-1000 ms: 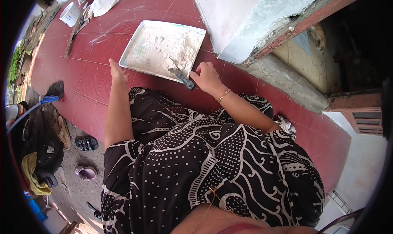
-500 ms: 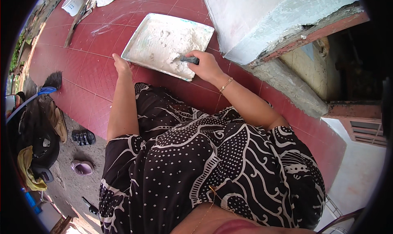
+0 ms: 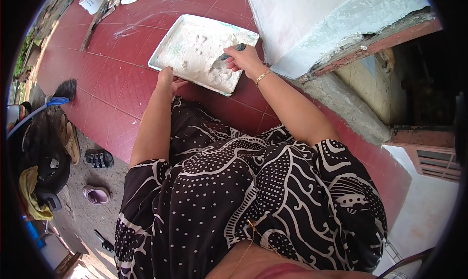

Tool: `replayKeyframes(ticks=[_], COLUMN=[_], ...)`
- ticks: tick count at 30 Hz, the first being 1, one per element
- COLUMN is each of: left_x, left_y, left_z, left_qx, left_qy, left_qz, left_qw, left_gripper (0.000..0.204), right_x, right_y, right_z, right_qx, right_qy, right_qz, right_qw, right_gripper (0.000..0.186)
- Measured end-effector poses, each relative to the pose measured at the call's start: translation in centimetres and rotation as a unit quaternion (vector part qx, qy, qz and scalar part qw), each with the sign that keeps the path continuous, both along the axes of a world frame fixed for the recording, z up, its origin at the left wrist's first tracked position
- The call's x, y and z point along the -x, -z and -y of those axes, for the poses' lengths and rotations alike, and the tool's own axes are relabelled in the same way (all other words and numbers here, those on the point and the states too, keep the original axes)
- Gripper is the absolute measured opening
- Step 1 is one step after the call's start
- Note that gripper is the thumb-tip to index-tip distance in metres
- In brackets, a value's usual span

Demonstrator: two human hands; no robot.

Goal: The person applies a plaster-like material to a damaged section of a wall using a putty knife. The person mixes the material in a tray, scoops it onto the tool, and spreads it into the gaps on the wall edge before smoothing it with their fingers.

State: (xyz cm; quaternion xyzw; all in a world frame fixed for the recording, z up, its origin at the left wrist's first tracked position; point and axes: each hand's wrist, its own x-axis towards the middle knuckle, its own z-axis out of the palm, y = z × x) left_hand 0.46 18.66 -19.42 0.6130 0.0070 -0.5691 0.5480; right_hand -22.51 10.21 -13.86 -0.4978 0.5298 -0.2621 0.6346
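So my right hand (image 3: 246,62) is wrapped round the dark grey-green handle of a small hand tool (image 3: 240,47), right over the right end of a shallow, rectangular white tray (image 3: 165,39) with creamy white paste (image 3: 195,50) spread across it. The handle slants through my fist, ahead-right to near-left; can't really make out the blade. The angle's what matters: most of the tray lies left of that hand, long axis running roughly left to right, right end slanted a bit closer to me. Thickest lumps sit just to the near-left of that fist, so it's the nearer hand by far. My left hand (image 3: 167,79) is at the near rim by the left corner, fingers a bit apart, can't tell if it's gripping. Red tiled floor (image 3: 114,86) underneath.
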Motion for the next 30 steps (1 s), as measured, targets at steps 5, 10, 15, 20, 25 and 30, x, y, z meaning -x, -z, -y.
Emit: replayKeyframes(ticks=[5,10,15,20,25,30], left_x=[-0.4,-0.5,0.1,0.0,-0.4,0.3], left_y=[2.6,3.7,3.1,3.0,3.4,3.0], left_z=[0.3,0.5,0.3,0.2,0.0,-0.4], left_qx=[0.003,0.002,0.038,0.03,0.013,0.02], left_qy=[0.054,0.056,0.054,0.06,0.049,0.041], left_qz=[0.064,0.121,0.133,0.12,0.105,0.118], left_qw=[0.996,0.991,0.989,0.99,0.993,0.992], left_gripper=[0.032,0.028,0.027,0.027,0.027,0.028], right_x=[2.1,3.4,3.5,2.4,0.8,-0.1], right_y=[-5.1,-5.4,-1.9,-0.1,-1.4,-2.6], right_z=[0.8,4.1,4.4,2.9,0.9,-0.7], right_qx=[0.191,0.453,0.436,0.467,0.441,0.408], right_qy=[-0.174,-0.2,-0.244,-0.244,-0.279,-0.301], right_qz=[-0.095,-0.242,-0.313,-0.278,-0.23,-0.234], right_qw=[0.961,0.834,0.807,0.803,0.821,0.829], right_gripper=[0.032,0.031,0.031,0.025,0.026,0.03])
